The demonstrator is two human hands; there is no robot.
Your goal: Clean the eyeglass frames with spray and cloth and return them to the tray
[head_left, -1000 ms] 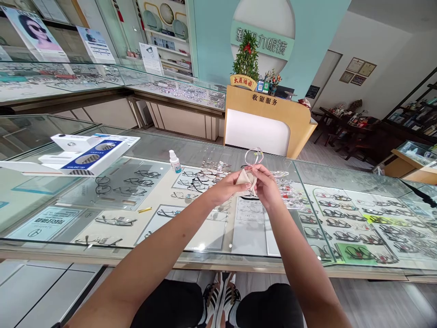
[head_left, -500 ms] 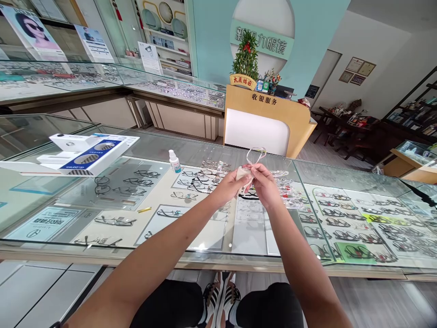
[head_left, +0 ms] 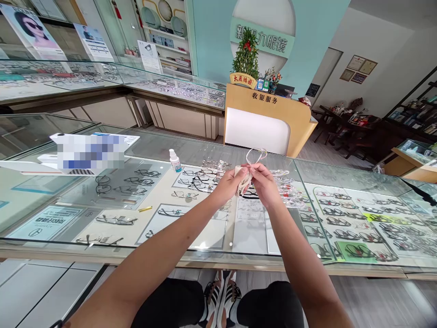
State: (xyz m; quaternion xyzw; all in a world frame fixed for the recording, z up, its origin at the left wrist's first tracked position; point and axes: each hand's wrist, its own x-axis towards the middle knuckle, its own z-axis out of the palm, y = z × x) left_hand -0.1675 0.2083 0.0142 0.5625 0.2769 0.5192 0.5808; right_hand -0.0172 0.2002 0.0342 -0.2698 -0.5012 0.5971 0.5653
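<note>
Above the glass counter, my left hand [head_left: 228,186] is closed, pinching a pale cleaning cloth [head_left: 241,181] that is bunched between finger and thumb. My right hand [head_left: 265,183] is closed too, its fingertips meeting the cloth and gripping a pair of eyeglasses [head_left: 251,157] with a pale, thin frame. One rounded part of the frame sticks up past my fingers; the rest is hidden by the hands and cloth. Left of my hands, a small white spray bottle [head_left: 175,161] with a blue and red label stands upright on the counter.
Under the glass top of the counter [head_left: 201,260] lie many eyeglass frames [head_left: 198,183]. An opened white and blue box [head_left: 51,169] sits on the left, partly pixelated. Beyond the counter stand a wooden cashier desk [head_left: 235,98] with a plant [head_left: 246,57] and further display cases [head_left: 174,89].
The cloth has shifted slightly in my left fingers and shows more folds. Both hands otherwise stay in nearly the same place, with the eyeglasses barely moved.
</note>
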